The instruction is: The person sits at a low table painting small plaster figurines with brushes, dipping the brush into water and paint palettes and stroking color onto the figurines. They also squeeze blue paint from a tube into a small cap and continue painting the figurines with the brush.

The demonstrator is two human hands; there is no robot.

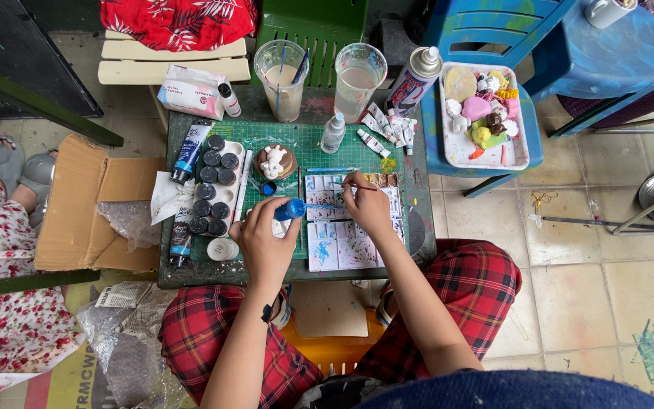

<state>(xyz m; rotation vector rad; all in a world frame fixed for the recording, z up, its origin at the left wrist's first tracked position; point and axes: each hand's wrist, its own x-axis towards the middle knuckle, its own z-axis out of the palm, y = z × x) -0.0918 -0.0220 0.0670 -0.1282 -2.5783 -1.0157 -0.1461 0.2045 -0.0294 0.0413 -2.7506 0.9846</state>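
On the small green table (418,189), seen from above: left hand (263,242), fingers curled closed around a small blue paint bottle (291,209), held just above the paint-stained palette (346,242). Right hand (365,204), fingertips pinched on a thin paintbrush (342,185), its tip over the palette's wells. Beyond the hands, a white figurine (273,160) stands on a brown round base. To the left, dark-lidded paint jars (213,189) in rows; behind, two clear plastic cups (357,79) of cloudy water.
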